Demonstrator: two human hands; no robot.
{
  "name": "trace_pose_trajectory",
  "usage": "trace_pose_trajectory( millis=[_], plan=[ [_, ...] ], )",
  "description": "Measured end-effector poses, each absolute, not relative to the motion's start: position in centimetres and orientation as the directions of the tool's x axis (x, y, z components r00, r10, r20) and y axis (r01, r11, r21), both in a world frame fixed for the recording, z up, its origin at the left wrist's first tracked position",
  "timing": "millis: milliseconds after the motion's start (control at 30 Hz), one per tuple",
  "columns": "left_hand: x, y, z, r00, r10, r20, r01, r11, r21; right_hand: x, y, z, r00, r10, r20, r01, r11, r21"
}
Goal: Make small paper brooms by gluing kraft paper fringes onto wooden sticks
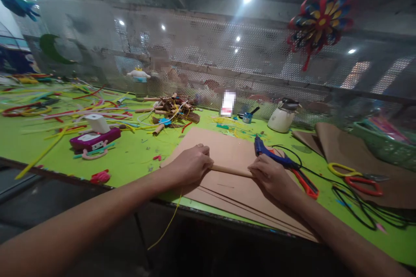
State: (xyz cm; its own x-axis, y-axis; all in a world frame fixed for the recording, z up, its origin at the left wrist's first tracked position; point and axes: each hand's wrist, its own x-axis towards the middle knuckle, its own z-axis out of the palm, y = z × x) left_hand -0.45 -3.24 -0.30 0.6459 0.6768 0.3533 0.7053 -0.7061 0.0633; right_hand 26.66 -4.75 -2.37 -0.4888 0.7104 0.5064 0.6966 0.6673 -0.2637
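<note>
A thin brown paper roll (pixel 231 170) lies crosswise between my two hands, just over a flat sheet of brown cardboard (pixel 224 145). My left hand (pixel 193 163) is closed on the roll's left end. At its right end, the fingers of my right hand (pixel 267 173) pinch it. Close behind my right hand is a blue glue gun (pixel 274 152) with a black cord. Beside that hand, an orange utility knife (pixel 305 182) rests on the table. A few narrow strips (pixel 240 202) lie along the cardboard's near edge.
Scissors (pixel 355 177), brown paper (pixel 364 160) and a green basket (pixel 383 140) are on the right. A white jug (pixel 282 117) stands at the back. Left are a purple power strip (pixel 95 139), coloured pipe cleaners (pixel 97 110) and a pile of paper rolls (pixel 175 110).
</note>
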Motion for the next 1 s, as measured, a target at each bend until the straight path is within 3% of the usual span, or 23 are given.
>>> trace_pose_trajectory(
  millis=[267, 500, 733, 1000],
  plan=[
    [-0.3, -3.1, -0.5, 0.661, 0.658, 0.360, 0.711, -0.703, -0.020, 27.5, -5.3, -2.4, -0.545, 0.687, 0.480, 0.653, 0.707, -0.271],
    [-0.1, -2.6, -0.8, 0.711, 0.604, 0.360, 0.671, -0.736, -0.090, 27.3, -5.2, -2.1, -0.583, 0.695, 0.421, 0.718, 0.683, -0.134],
    [0.0, -2.1, -1.6, 0.690, 0.613, 0.386, 0.690, -0.718, -0.092, 27.1, -5.1, -1.2, -0.554, 0.741, 0.380, 0.695, 0.663, -0.279],
    [0.0, -2.1, -1.1, 0.740, 0.564, 0.366, 0.658, -0.721, -0.219, 26.8, -5.4, -0.7, -0.588, 0.721, 0.366, 0.693, 0.683, -0.233]
  ],
)
